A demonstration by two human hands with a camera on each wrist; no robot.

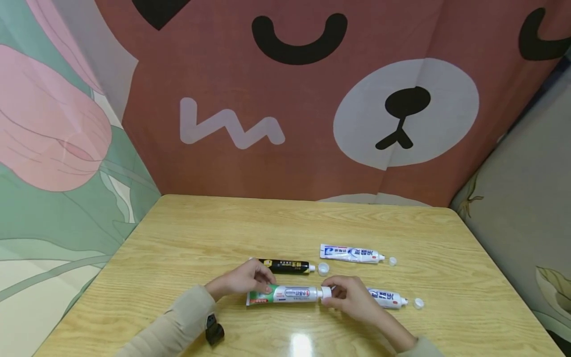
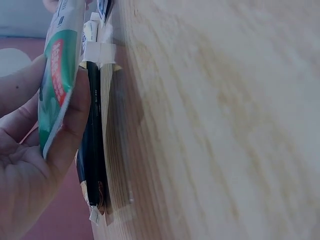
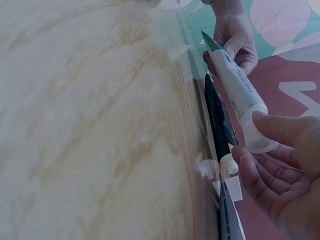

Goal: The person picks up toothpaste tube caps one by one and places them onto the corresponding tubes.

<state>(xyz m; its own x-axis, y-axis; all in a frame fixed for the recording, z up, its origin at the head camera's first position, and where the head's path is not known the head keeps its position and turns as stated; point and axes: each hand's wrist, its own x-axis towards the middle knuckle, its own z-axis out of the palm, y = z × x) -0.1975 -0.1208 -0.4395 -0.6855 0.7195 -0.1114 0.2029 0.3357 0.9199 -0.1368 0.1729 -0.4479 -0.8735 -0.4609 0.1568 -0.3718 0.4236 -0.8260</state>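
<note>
One tube (image 1: 295, 294) is gripped by the left hand (image 1: 246, 278), its cap (image 1: 326, 292) pinched by the right hand (image 1: 355, 299), likely for uncapping; twisting seems needed.

An indoor tabletop booth, whether in a home or a studio being unclear, is being formed: a wood-grain table (image 1: 200, 223) is being enclosed by a cartoon-animal cloth (image 1: 294, 94) (far), a flower-print cloth (image 1: 58, 203) (left) and a grey leaf-print drape (image 1: 522, 208) (right).

From here I see beige sleeves (image 1: 171, 325), the left creased, a black block (image 1: 214, 331) at five o'clock from its cuff (image 1: 204, 299)
</note>
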